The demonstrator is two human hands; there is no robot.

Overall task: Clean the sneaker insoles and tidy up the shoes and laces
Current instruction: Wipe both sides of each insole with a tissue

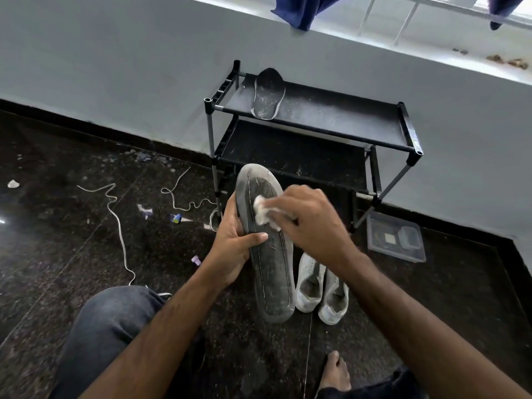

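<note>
Left hand: we record it gripping 1 grey insole by its left edge, thumb laid across the face, the insole held upright above the dark floor. Right hand: fingers curled round 1 white wad of cloth, pressed to the insole's upper half. We list 2 white sneakers side by side on the floor, just right of the insole's heel; 1 second insole on the top shelf of the black rack; 2 white laces loose on the floor at left; 1 clear plastic box beside the rack.
</note>
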